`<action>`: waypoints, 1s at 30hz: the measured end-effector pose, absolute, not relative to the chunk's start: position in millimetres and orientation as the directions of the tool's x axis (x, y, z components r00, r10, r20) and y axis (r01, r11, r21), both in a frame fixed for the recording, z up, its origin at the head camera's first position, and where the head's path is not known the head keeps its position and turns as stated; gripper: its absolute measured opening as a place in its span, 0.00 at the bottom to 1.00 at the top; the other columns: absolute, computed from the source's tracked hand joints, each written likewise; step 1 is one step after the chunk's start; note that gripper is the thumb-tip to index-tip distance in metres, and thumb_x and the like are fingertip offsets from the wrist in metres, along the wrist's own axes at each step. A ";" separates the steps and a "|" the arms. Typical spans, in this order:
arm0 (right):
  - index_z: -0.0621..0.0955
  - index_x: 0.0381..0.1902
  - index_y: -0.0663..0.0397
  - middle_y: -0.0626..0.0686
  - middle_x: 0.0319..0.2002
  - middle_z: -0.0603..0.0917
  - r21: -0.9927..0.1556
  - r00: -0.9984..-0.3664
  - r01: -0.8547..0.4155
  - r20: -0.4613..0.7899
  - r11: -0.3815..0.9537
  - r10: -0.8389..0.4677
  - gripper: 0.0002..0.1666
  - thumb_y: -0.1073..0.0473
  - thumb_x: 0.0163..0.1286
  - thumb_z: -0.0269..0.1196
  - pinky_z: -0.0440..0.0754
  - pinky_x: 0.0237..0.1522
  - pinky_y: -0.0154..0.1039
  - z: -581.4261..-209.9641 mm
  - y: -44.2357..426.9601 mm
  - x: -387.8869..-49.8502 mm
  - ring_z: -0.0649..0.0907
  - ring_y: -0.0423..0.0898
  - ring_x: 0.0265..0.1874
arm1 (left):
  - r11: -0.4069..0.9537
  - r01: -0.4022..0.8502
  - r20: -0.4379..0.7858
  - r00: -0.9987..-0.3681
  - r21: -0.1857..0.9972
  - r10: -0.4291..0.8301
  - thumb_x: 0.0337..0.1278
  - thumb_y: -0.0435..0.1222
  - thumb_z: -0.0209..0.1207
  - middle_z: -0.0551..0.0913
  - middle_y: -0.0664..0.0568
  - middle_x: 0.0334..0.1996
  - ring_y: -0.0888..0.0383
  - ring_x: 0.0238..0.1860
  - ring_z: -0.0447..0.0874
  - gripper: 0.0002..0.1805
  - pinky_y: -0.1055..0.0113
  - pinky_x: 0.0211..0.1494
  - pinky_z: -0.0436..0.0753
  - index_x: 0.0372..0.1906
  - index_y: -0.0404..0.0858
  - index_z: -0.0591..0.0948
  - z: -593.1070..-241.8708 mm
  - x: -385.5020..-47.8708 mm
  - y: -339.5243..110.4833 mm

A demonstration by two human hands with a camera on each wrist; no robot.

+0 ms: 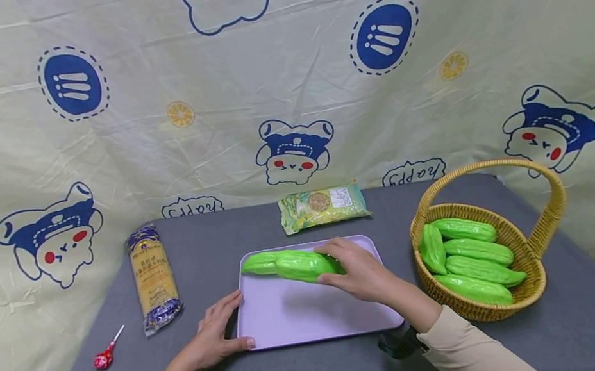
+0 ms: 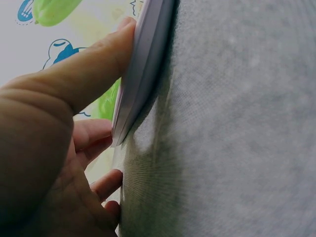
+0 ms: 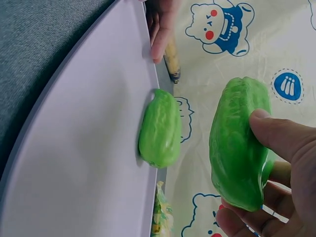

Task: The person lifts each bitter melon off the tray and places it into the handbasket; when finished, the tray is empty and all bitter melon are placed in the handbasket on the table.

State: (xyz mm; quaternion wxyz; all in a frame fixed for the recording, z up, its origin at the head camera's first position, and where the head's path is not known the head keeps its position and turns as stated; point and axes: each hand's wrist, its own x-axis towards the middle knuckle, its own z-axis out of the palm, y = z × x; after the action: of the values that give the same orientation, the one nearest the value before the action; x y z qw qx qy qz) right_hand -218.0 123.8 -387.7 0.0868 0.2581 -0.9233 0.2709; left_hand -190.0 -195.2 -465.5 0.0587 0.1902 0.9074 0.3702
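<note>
My right hand (image 1: 360,269) grips a green, ridged bitter melon (image 1: 304,265) between thumb and fingers. In the right wrist view this held bitter melon (image 3: 239,143) is raised off the lilac tray (image 3: 94,128). A second bitter melon (image 3: 162,128) lies along the tray's far side, at the back left in the head view, partly overlapped there by the held one. My left hand (image 1: 215,331) touches the left edge of the tray (image 1: 279,324); its thumb and fingers are spread along the rim, as the left wrist view also shows.
At the right stands a wicker basket (image 1: 549,298) with a tall handle and several bitter melons inside. A green-yellow food packet (image 1: 324,207) lies behind the tray. A packet of pasta (image 1: 153,276) and a red lollipop (image 1: 104,359) are on the left of the grey table.
</note>
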 end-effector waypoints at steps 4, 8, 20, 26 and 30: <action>0.77 0.58 0.53 0.52 0.51 0.79 -0.452 -0.848 -0.529 0.316 0.718 -0.425 0.30 0.49 0.59 0.67 0.75 0.43 0.41 -385.8 132.1 -212.1 0.77 0.46 0.47 | 0.655 0.296 0.027 -0.921 0.695 0.388 0.44 0.50 0.69 0.56 0.43 0.72 0.36 0.68 0.52 0.49 0.33 0.61 0.52 0.70 0.36 0.61 -465.9 -190.1 -195.1; 0.76 0.58 0.52 0.52 0.53 0.79 -0.447 -0.852 -0.520 0.329 0.728 -0.407 0.31 0.49 0.58 0.68 0.76 0.45 0.44 -383.2 140.8 -206.2 0.78 0.47 0.50 | 0.655 0.293 0.021 -0.921 0.697 0.390 0.44 0.50 0.69 0.56 0.43 0.73 0.36 0.68 0.52 0.49 0.32 0.61 0.51 0.70 0.36 0.61 -466.0 -190.2 -195.2; 0.77 0.58 0.52 0.51 0.51 0.80 -0.390 -0.827 -0.539 0.413 0.746 -0.381 0.31 0.50 0.57 0.69 0.76 0.42 0.43 -375.1 170.0 -194.0 0.77 0.45 0.47 | 0.653 0.306 0.030 -0.917 0.693 0.398 0.45 0.50 0.68 0.56 0.42 0.72 0.36 0.68 0.52 0.49 0.32 0.61 0.52 0.70 0.35 0.61 -465.5 -190.5 -195.2; 0.76 0.58 0.55 0.53 0.51 0.80 -0.401 -0.826 -0.535 0.433 0.744 -0.361 0.31 0.55 0.56 0.70 0.76 0.45 0.48 -374.6 186.5 -191.1 0.77 0.49 0.50 | 0.662 0.302 0.030 -0.920 0.686 0.390 0.43 0.49 0.69 0.57 0.42 0.72 0.35 0.68 0.53 0.49 0.31 0.61 0.52 0.70 0.35 0.61 -463.6 -189.9 -194.6; 0.76 0.59 0.55 0.54 0.52 0.79 -0.408 -0.833 -0.523 0.431 0.748 -0.347 0.31 0.57 0.57 0.69 0.76 0.47 0.50 -373.2 198.9 -188.2 0.76 0.51 0.51 | 0.664 0.290 0.017 -0.922 0.689 0.386 0.43 0.49 0.69 0.57 0.42 0.72 0.35 0.68 0.52 0.49 0.31 0.62 0.51 0.70 0.35 0.61 -463.0 -190.1 -194.5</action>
State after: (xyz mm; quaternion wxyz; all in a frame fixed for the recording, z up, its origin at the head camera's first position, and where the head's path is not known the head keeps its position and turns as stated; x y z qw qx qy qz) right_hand -188.2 198.9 -373.2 0.1660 0.2364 -0.9201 0.2646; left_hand -190.1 -194.5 -463.0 0.0652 0.1858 0.9098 0.3655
